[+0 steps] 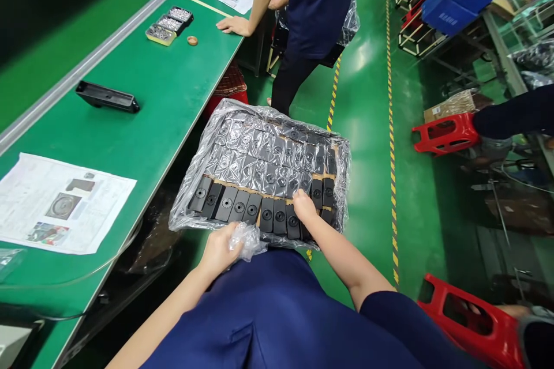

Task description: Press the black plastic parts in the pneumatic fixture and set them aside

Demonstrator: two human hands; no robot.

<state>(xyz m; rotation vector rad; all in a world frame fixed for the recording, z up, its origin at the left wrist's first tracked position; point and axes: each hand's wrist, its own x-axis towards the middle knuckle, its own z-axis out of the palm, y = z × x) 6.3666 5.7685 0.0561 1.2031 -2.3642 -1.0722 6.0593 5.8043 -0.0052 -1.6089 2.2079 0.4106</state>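
Note:
In front of my body is a box (344,184) lined with clear plastic, holding rows of black plastic parts (266,216) with round recesses. A clear plastic sheet (242,153) lies over the back rows, while the front row is bare. My left hand (221,249) is closed around a bunched wad of clear plastic bag (249,240) at the box's near edge. Over the right part of the box, my right hand (304,206) has its fingers closed at the border between sheet and bare parts; what they pinch is hidden.
On the green workbench (173,104) at left lie a long black housing (108,97), printed sheets (64,202), small-parts trays (169,25) and a small brown ring (192,40). A co-worker (320,6) stands ahead. Red stools (445,132) and blue bins (450,11) are at right.

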